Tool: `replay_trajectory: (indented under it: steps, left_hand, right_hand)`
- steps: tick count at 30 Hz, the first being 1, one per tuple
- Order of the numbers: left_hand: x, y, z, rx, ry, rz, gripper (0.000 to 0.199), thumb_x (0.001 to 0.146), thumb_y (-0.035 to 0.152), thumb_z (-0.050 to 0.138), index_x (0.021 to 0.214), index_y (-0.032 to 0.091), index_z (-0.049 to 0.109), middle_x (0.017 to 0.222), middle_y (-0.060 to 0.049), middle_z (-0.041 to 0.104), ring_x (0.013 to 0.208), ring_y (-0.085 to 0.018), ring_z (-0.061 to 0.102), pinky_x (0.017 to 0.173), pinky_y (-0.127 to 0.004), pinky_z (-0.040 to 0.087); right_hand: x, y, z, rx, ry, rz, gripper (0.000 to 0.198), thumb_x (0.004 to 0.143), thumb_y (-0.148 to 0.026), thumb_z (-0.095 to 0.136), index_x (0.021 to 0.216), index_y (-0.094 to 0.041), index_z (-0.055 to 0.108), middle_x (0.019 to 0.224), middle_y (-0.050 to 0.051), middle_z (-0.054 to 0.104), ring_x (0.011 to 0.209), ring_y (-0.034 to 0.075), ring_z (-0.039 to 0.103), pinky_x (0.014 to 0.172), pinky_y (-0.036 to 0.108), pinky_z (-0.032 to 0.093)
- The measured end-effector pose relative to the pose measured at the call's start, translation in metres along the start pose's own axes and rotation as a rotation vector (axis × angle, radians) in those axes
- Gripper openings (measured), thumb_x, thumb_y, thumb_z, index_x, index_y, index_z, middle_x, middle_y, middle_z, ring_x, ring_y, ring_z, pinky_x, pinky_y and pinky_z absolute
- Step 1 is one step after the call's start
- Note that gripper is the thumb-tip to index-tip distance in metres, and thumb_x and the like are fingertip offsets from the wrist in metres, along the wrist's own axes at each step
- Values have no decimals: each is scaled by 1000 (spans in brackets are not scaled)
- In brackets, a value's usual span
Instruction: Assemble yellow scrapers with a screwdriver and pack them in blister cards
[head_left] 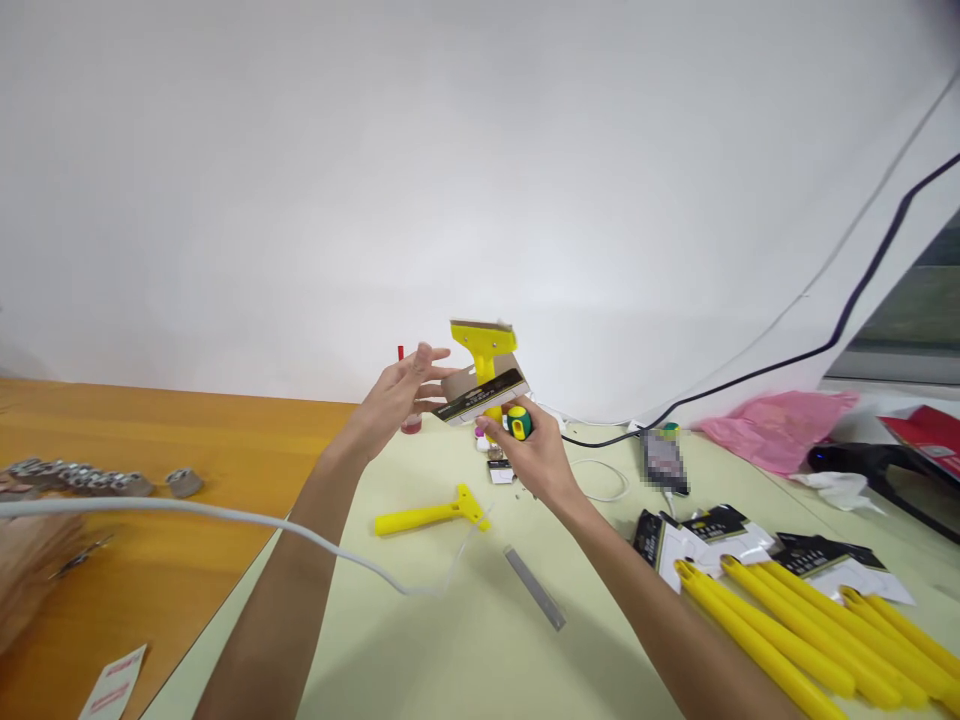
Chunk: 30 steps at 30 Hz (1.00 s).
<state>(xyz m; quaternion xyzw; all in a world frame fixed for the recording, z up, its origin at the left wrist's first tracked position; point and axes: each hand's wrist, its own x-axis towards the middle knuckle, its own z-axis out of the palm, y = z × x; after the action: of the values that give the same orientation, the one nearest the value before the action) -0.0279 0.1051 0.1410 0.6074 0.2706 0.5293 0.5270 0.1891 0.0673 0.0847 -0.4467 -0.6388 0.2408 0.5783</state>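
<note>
My right hand [536,450] is closed around a yellow scraper [484,342], raised above the table with its wide head up. A short screwdriver with a green and yellow handle [519,423] is tucked in the same hand. A black and white packaging card [484,397] sits around the scraper's neck. At the card's left edge is my left hand [401,390], fingers spread apart; I cannot tell whether they touch it. Below the hands, another yellow scraper [420,517] lies on the table, and a flat grey metal blade strip [534,588] lies to its right.
Yellow handles [817,630] and printed packaging cards [705,540] lie at the right. Behind them are a phone [664,461] and a pink bag [780,430]. A white cable [300,535] crosses in front of my left forearm. Tape rolls [184,483] lie on the wooden surface.
</note>
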Motion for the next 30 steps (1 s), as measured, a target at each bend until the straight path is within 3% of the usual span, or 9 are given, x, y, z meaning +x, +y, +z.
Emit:
replay_trajectory:
  steps: [2, 5, 10, 16, 23, 27, 30]
  left_hand:
    - [0, -1, 0, -19, -27, -10, 60, 84, 59, 90, 128, 20, 79, 120, -18, 82, 96, -32, 80, 71, -35, 60]
    - [0, -1, 1, 78, 21, 13, 59, 78, 51, 96, 128, 23, 79, 122, -14, 82, 95, -29, 79, 68, -32, 59]
    - [3, 0, -1, 155, 165, 85, 60, 73, 49, 99, 121, 19, 79, 124, -15, 82, 104, -29, 77, 84, -37, 62]
    - [7, -4, -8, 58, 252, 126, 56, 67, 47, 102, 108, 16, 81, 115, -15, 83, 97, -27, 78, 86, -37, 61]
    - [7, -1, -14, -28, 357, 200, 54, 65, 44, 104, 106, 16, 83, 108, -13, 83, 97, -24, 78, 84, -34, 61]
    - [6, 2, -15, -77, 334, 187, 52, 67, 39, 104, 108, 16, 82, 105, -11, 83, 91, -21, 76, 80, -32, 59]
    - [3, 4, -15, -130, 252, 129, 47, 71, 36, 102, 109, 17, 81, 105, -9, 82, 91, -19, 76, 81, -30, 58]
  right_hand:
    - [0, -1, -1, 19, -41, 17, 40, 86, -56, 85, 89, -23, 63, 79, 0, 69, 71, 18, 57, 66, 30, 48]
    - [0, -2, 0, 58, -125, 63, 38, 88, -56, 82, 98, -23, 67, 86, 0, 72, 63, 15, 55, 55, 28, 46]
    - [0, 3, 2, 232, -279, 190, 49, 92, -58, 80, 124, -23, 69, 101, 4, 81, 43, 8, 39, 38, 26, 36]
    - [-2, 4, 2, 213, -414, 201, 43, 94, -55, 79, 122, -23, 71, 110, 7, 84, 45, 7, 38, 38, 25, 38]
    - [-5, -2, -2, 129, -495, 223, 44, 94, -61, 77, 117, -24, 73, 109, 7, 83, 56, 11, 46, 35, 22, 36]
    - [-5, -6, -8, 105, -546, 245, 39, 90, -58, 82, 100, -25, 64, 110, 5, 81, 59, 11, 46, 37, 22, 35]
    - [-4, -5, -12, 81, -578, 269, 42, 86, -53, 87, 98, -27, 56, 108, 2, 81, 63, 13, 53, 39, 22, 33]
